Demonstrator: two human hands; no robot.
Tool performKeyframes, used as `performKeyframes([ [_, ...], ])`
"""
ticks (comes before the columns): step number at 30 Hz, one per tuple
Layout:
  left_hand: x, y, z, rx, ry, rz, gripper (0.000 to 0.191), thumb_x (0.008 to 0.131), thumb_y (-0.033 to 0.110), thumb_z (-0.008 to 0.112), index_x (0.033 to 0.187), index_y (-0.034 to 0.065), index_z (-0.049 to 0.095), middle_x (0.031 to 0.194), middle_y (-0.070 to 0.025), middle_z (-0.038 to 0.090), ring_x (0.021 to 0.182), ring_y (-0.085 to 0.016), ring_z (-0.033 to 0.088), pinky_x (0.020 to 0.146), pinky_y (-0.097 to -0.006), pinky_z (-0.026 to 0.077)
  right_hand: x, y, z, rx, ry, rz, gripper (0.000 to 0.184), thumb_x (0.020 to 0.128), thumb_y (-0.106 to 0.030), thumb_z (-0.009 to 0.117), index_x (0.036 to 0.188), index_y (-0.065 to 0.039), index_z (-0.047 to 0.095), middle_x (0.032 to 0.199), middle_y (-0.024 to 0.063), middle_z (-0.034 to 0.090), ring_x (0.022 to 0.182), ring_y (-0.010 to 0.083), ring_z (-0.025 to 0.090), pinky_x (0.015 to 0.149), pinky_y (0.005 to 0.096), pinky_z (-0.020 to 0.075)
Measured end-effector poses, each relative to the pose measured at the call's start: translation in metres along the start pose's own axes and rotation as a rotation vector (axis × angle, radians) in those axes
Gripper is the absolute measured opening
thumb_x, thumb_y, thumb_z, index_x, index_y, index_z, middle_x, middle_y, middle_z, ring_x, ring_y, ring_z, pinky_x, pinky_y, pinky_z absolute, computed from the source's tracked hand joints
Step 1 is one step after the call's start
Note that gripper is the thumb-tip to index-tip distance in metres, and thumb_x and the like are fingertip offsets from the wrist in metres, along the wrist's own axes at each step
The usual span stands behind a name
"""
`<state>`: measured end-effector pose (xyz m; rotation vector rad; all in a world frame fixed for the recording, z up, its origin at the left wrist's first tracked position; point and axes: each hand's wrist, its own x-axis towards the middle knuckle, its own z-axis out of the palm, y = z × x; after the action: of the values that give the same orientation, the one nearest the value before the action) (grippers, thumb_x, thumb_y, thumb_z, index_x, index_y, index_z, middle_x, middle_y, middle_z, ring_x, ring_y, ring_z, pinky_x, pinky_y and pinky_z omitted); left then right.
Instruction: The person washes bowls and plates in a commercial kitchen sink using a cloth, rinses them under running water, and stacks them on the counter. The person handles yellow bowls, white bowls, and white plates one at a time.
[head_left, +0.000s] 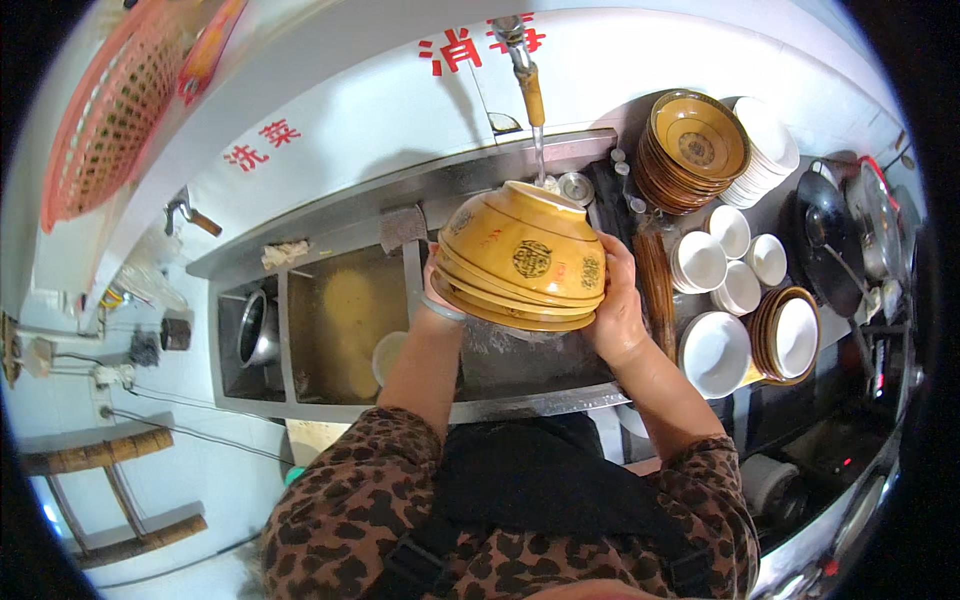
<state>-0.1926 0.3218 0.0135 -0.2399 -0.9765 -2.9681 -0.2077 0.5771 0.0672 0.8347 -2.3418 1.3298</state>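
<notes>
A nested stack of yellow patterned bowls (495, 247) is held upside down above the right basin of a steel sink (517, 405). My left hand (433, 283) grips the stack's left side, its fingers mostly hidden behind the bowls. On the opposite side my right hand (621, 300) clasps the rims. Water runs from the faucet (525, 75) just behind the upturned foot of the top bowl. Cloudy water fills the middle basin (322, 300), where a pale round dish (388, 356) sits partly behind my left forearm.
Right of the sink stand stacked brown bowls (694, 142), white plates (772, 142), small white bowls (697, 259), a large white bowl (715, 354) and a bundle of chopsticks (655, 292). A black wok (825, 232) is farther right. The left basin holds a metal pot (259, 330).
</notes>
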Motion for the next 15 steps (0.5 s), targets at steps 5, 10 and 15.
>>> performKeyframes([
  [5, -0.019, 0.005, -0.009, -0.185, -0.184, -0.019, 0.079, 0.083, 0.053, 0.071, 0.140, 0.0031, 0.050, 0.140, -0.0157, 0.054, 0.128, -0.032, 0.052, 0.107, -0.0506, 0.044, 0.000, -0.017, -0.005, 1.153, -0.007, 0.395, 0.067, 0.091, -0.029, 0.066, 0.142, -0.001, 0.031, 0.136, 0.0155, 0.048, 0.122, 0.0240, 0.053, 0.102, 0.0402, 0.0475],
  [10, -0.020, 0.020, 0.033, -0.362, -0.254, -0.042, 0.090, 0.081, 0.062, 0.068, 0.146, 0.0043, 0.043, 0.145, -0.0178, 0.049, 0.130, -0.034, 0.050, 0.110, -0.0517, 0.042, 0.008, -0.029, -0.018, 0.762, -0.279, 0.534, 0.058, 0.106, -0.033, 0.030, 0.149, 0.005, 0.018, 0.146, 0.0272, 0.034, 0.134, 0.0290, 0.040, 0.113, 0.0412, 0.0359],
  [15, -0.040, 0.035, 0.043, -0.153, 0.012, -0.034, 0.087, 0.085, 0.066, 0.061, 0.146, 0.0073, 0.042, 0.146, -0.0187, 0.047, 0.131, -0.035, 0.049, 0.111, -0.0531, 0.041, 0.016, -0.033, -0.014, 0.087, -0.202, -0.357, 0.049, 0.089, 0.004, 0.053, 0.132, 0.010, 0.029, 0.137, 0.0415, 0.032, 0.116, 0.0552, 0.050, 0.102, 0.0463, 0.0489],
])
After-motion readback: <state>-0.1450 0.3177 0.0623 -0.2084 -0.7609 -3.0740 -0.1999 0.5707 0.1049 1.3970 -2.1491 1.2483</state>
